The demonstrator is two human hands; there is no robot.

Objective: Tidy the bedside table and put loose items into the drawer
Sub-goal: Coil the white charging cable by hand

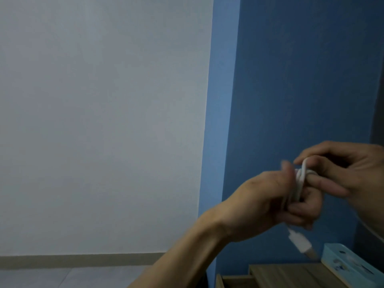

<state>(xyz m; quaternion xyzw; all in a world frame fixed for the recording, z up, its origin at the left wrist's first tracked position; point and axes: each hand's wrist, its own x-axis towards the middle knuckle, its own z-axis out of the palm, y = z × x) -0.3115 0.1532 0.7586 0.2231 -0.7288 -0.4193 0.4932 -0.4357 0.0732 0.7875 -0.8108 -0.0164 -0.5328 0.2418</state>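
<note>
Gripping a coiled white cable (299, 183) in curled fingers (305, 208), the raised left hand (270, 200) meets the right hand (353, 169), whose fingers pinch a loop; the plug (299, 244) dangles below.

We hold our left hand (276, 202) up on a bare forearm, fingers curled round a cable (299, 181). Our right hand (351, 169) meets it from the right, fingertips pinching the same cable.

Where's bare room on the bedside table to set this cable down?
Bare wood on the bedside table between its left edge and the blue box. The right side is crowded by that box. The drawer's inside is hidden.
</note>
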